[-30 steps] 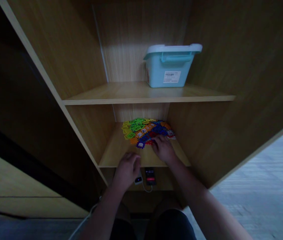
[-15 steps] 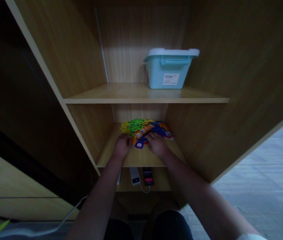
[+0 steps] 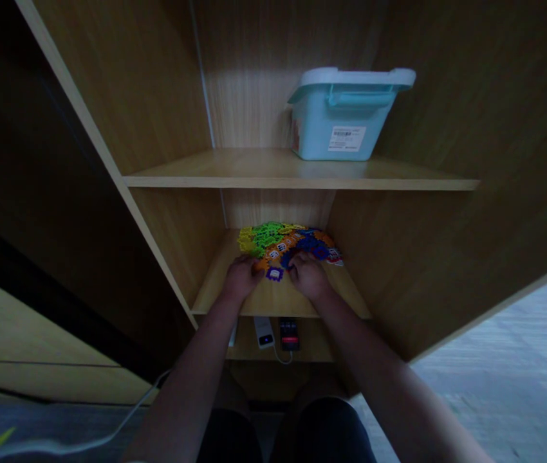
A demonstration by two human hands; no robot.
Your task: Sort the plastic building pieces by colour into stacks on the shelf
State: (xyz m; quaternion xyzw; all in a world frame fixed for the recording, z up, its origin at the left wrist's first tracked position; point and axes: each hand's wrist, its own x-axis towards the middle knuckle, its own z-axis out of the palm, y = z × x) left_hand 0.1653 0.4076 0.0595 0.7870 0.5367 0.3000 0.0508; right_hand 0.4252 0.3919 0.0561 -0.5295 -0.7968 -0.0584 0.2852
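Note:
A spread pile of flat interlocking plastic building pieces (image 3: 280,242), in green, yellow, orange, blue and red, lies on the middle shelf. Some pieces carry window-like grids. My left hand (image 3: 241,278) is curled at the pile's front left, its fingertips closed on an orange building piece (image 3: 260,264). On the other side my right hand (image 3: 308,275) is curled too, with its fingers closed at a blue building piece (image 3: 287,260); its grip is partly hidden. Between both hands a purple building piece (image 3: 275,274) with a white centre lies flat on the board.
A light-blue lidded storage box (image 3: 341,122) stands on the upper shelf (image 3: 254,168). Below the middle shelf (image 3: 278,302) lie a white device (image 3: 264,332) with a cable and a dark phone-like device (image 3: 289,334). Cabinet side walls (image 3: 413,257) flank my arms.
My view has shifted slightly, so the box appears higher and larger. My right fingers have drawn in from the blue pieces and curled tighter. The left hand stays by the orange pieces.

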